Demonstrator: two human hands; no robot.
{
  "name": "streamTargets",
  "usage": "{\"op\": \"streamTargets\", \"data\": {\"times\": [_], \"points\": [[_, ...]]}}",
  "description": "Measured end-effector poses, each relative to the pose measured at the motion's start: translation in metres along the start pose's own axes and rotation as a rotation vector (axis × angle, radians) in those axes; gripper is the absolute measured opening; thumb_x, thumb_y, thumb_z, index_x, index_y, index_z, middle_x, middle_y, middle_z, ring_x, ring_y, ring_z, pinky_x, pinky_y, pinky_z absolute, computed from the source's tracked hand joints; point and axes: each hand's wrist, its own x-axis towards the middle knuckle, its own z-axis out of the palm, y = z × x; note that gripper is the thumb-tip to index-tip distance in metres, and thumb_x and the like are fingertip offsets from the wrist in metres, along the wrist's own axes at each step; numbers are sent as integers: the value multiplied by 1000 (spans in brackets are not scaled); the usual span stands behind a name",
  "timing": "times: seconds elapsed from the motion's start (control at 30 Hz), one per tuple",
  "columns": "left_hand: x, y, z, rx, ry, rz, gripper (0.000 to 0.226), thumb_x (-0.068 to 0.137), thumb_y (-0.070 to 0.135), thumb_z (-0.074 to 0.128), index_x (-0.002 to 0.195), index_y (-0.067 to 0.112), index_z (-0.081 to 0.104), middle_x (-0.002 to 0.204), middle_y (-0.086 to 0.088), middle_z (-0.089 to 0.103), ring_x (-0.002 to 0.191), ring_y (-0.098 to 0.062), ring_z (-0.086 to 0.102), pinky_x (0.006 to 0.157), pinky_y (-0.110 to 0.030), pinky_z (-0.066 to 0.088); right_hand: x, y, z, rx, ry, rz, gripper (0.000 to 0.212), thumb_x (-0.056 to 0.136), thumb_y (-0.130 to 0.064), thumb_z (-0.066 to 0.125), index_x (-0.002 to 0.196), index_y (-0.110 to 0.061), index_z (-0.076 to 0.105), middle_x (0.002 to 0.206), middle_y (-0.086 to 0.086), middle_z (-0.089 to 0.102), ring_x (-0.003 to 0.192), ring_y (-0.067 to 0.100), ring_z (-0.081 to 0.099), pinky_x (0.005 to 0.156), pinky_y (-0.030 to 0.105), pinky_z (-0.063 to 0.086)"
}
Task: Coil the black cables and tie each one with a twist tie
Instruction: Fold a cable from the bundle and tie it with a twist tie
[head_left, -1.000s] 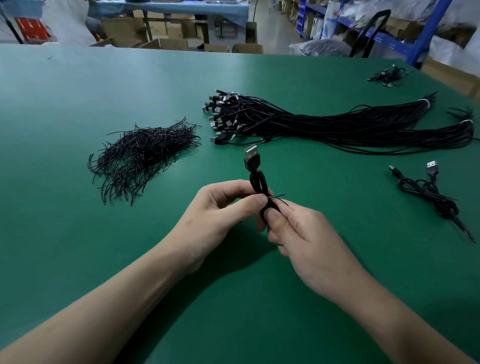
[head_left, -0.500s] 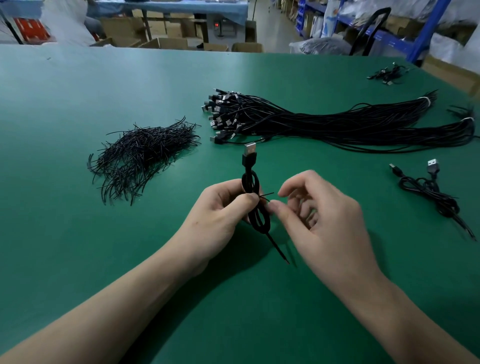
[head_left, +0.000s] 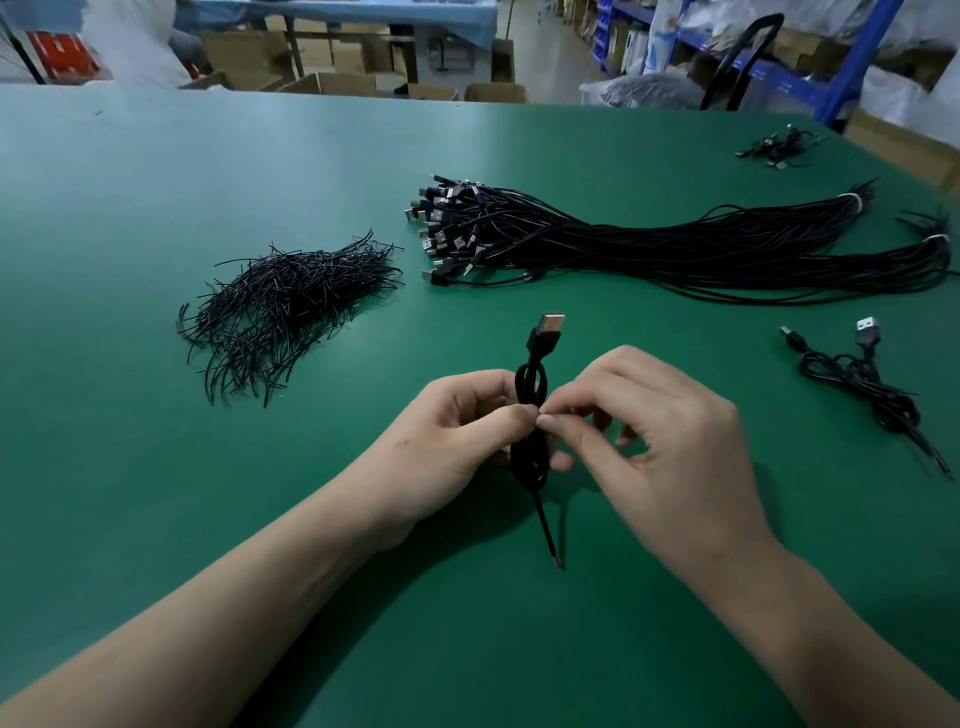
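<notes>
My left hand (head_left: 457, 431) grips a coiled black USB cable (head_left: 531, 457) upright above the green table (head_left: 156, 493), its plug (head_left: 546, 332) pointing up and a loose tail hanging down. My right hand (head_left: 660, 436) pinches at the coil's waist with thumb and forefinger, where the twist tie sits; the tie itself is hidden by the fingertips. A heap of black twist ties (head_left: 285, 312) lies to the left. A long bundle of uncoiled black cables (head_left: 675, 249) stretches across the table behind my hands.
A coiled cable (head_left: 862, 379) lies on the right of the table. A small clump of cables (head_left: 779, 148) sits at the far right corner. Cardboard boxes and blue shelving stand beyond the far edge.
My right hand lifted and turned over the coil, and its fingertips closed in on the coil's middle. The cable's tail dropped free below my left hand. The tie ends went out of sight.
</notes>
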Motion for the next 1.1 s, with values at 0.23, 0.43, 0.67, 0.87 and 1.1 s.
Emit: {"op": "streamTargets", "data": {"times": [0.23, 0.43, 0.67, 0.87, 1.1], "points": [[-2, 3, 1, 195, 20, 44, 15, 104, 10, 55, 105, 2, 68, 94, -10, 76, 87, -18, 72, 81, -27, 55, 4, 7, -2, 478, -126, 451, 12, 86, -22, 79, 79, -28, 72, 71, -4, 73, 52, 7, 60, 49, 23, 43], [-4, 0, 9, 434, 202, 151, 8, 98, 13, 64, 102, 16, 70, 90, 2, 76, 83, -12, 74, 80, -33, 59, 6, 10, -2, 895, -232, 803, 6, 86, -18, 75, 81, -15, 74, 67, -1, 65, 58, 9, 52, 46, 17, 40], [-1, 0, 6, 191, 191, 49, 9, 97, 8, 64, 102, 6, 71, 93, -17, 76, 87, -30, 73, 87, -43, 58, 3, 6, -3, 267, -247, 337, 14, 99, -35, 59, 86, -29, 57, 67, -7, 65, 53, 10, 56, 51, 26, 44], [-1, 1, 7, 167, 151, 19, 11, 100, 6, 61, 105, 4, 70, 93, -17, 76, 92, -38, 72, 84, -41, 58, 3, 8, -3, 202, -277, 297, 37, 99, -45, 42, 69, -25, 48, 55, -6, 45, 48, 10, 38, 49, 32, 32], [-4, 2, 14, 272, 230, 91, 5, 96, 11, 67, 99, 12, 71, 89, -8, 73, 81, -30, 73, 82, -51, 58, 8, 0, 5, 733, -263, 754, 41, 99, -20, 44, 58, -21, 40, 48, -10, 26, 44, 9, 18, 41, 19, 19]]}}
